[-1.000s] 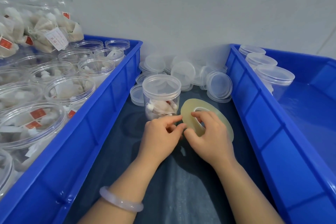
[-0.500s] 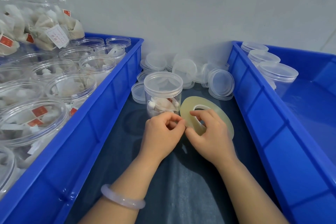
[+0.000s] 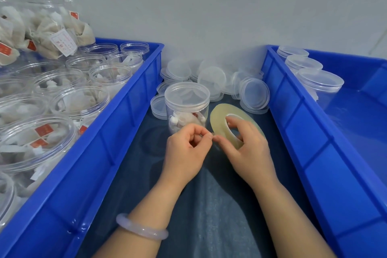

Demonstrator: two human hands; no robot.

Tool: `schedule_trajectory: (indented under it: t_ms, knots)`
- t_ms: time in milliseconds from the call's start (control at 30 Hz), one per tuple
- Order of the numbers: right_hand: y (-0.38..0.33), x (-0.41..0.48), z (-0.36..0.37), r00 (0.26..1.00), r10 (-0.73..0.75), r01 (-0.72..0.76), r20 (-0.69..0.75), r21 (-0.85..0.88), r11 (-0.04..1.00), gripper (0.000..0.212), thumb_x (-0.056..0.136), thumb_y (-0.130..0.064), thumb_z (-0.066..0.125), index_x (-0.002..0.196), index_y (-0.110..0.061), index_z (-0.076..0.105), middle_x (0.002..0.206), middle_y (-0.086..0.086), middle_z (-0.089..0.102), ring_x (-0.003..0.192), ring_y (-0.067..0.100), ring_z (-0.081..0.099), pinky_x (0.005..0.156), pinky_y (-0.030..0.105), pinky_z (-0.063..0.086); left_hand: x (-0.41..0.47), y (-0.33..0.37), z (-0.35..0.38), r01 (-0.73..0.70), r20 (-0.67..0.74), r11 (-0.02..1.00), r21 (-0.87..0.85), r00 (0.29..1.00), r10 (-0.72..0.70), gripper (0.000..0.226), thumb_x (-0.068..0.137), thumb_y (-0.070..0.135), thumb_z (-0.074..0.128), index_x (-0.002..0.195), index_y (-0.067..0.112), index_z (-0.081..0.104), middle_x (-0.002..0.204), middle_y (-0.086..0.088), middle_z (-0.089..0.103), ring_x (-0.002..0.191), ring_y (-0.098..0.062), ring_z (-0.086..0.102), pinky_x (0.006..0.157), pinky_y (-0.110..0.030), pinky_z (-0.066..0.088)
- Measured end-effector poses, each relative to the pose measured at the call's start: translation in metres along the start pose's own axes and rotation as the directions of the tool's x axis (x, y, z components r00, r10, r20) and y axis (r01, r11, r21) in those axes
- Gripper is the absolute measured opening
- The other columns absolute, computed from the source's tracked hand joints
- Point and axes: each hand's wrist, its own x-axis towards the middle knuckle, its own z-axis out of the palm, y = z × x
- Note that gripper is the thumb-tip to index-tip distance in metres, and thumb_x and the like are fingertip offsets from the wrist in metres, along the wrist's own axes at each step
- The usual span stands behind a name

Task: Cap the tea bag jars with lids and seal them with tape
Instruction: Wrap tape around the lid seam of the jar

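Observation:
A capped clear jar (image 3: 186,102) with tea bags inside stands on the dark cloth between the two blue bins. Just to its right, my right hand (image 3: 249,153) holds a yellowish roll of clear tape (image 3: 219,117), with fingers through its core and the thumb on its rim. My left hand (image 3: 186,150) is in front of the jar, thumb and forefinger pinched together at the roll's edge, apparently on the tape's loose end. Loose clear lids (image 3: 254,94) lie piled behind the jar against the wall.
The left blue bin (image 3: 125,132) is packed with several open jars of tea bags (image 3: 79,102). The right blue bin (image 3: 297,123) holds capped jars (image 3: 319,83) at its far end. A grey wall closes off the back.
My left fingers have curled tighter into a pinch at the roll's edge. The roll and my right hand have barely shifted; the jar stays put.

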Motion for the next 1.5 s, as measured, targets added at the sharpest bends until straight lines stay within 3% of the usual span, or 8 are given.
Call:
schedule_trajectory:
  t_ms: [167,300,500,667,1000,1167,1300,1500]
  knots:
    - [0.01,-0.001,-0.016,0.958,0.045,-0.051,0.282,0.013,0.999,0.049,0.081,-0.045,0.063,0.128,-0.041,0.048,0.095,-0.019,0.063,0.094,-0.002,0.057,0.082,0.024,0.043,0.001,-0.004,-0.001,-0.023,-0.084,0.997,0.072,0.996,0.029,0.014,0.085,0.018,0.066,0.072,0.023,0.062,0.059,0.0,0.057,0.053,-0.006,0.047,0.056,-0.022,0.043]
    - [0.005,-0.002,-0.007,0.981,0.023,-0.027,0.193,0.018,0.999,0.048,0.089,-0.037,0.058,0.135,-0.04,0.047,0.109,-0.02,0.061,0.104,0.001,0.054,0.084,0.025,0.042,0.001,-0.005,0.0,-0.051,-0.091,0.995,0.082,0.994,0.058,0.015,0.085,0.018,0.065,0.072,0.024,0.062,0.059,-0.002,0.057,0.051,-0.006,0.045,0.055,-0.021,0.042]
    - [-0.001,-0.001,0.003,0.997,-0.072,0.074,0.02,-0.15,0.986,0.038,0.095,-0.015,0.054,0.131,-0.023,0.056,0.121,0.008,0.059,0.106,0.026,0.05,0.081,0.044,0.046,-0.004,-0.001,0.003,-0.147,-0.065,0.986,0.073,0.986,0.152,0.024,0.084,0.011,0.067,0.07,0.028,0.06,0.053,0.01,0.052,0.049,-0.004,0.045,0.051,-0.009,0.037]
    - [0.005,0.0,-0.002,0.999,-0.021,0.024,0.026,-0.118,0.993,0.038,0.093,-0.026,0.059,0.13,-0.019,0.057,0.132,0.001,0.057,0.121,0.014,0.047,0.095,0.031,0.038,-0.002,-0.003,0.001,-0.127,-0.13,0.99,0.055,0.983,0.134,0.024,0.085,0.012,0.067,0.07,0.029,0.059,0.054,0.011,0.054,0.051,-0.004,0.047,0.054,-0.01,0.038]
    - [0.006,-0.001,-0.008,0.999,0.039,-0.04,0.033,0.036,0.999,0.049,0.084,-0.024,0.07,0.13,-0.015,0.056,0.115,-0.019,0.052,0.109,-0.005,0.049,0.086,-0.007,0.026,0.0,-0.005,-0.004,-0.267,-0.165,0.946,0.182,0.94,0.297,0.018,0.075,0.018,0.079,0.066,0.022,0.064,0.046,0.008,0.047,0.048,-0.008,0.046,0.053,-0.011,0.038]
    - [0.008,0.001,-0.007,0.989,-0.048,0.054,0.143,-0.036,0.998,0.04,0.09,-0.023,0.064,0.129,-0.026,0.058,0.136,-0.005,0.052,0.127,0.01,0.046,0.099,0.018,0.032,0.0,-0.002,-0.002,-0.374,-0.203,0.886,0.274,0.878,0.433,0.015,0.076,0.025,0.073,0.07,0.011,0.069,0.05,0.004,0.047,0.051,-0.007,0.041,0.054,-0.028,0.043]
    - [0.003,0.0,-0.007,0.97,-0.071,0.073,0.234,0.0,0.997,0.021,0.094,-0.016,0.057,0.103,-0.033,0.066,0.144,-0.01,0.041,0.133,-0.004,0.026,0.103,0.026,0.03,-0.001,-0.002,-0.004,-0.352,-0.237,0.894,0.278,0.877,0.419,0.015,0.076,0.025,0.073,0.07,0.013,0.068,0.052,0.003,0.049,0.053,-0.014,0.046,0.054,-0.036,0.046]
    - [-0.003,-0.002,-0.005,0.945,-0.039,0.052,0.324,-0.033,0.998,0.008,0.092,-0.036,0.055,0.084,-0.038,0.055,0.146,-0.014,0.039,0.133,0.002,0.035,0.102,0.031,0.036,-0.001,0.001,-0.001,-0.401,-0.171,0.85,0.343,0.863,0.476,0.015,0.074,0.023,0.074,0.069,0.01,0.069,0.053,-0.001,0.052,0.056,-0.015,0.046,0.054,-0.036,0.045]
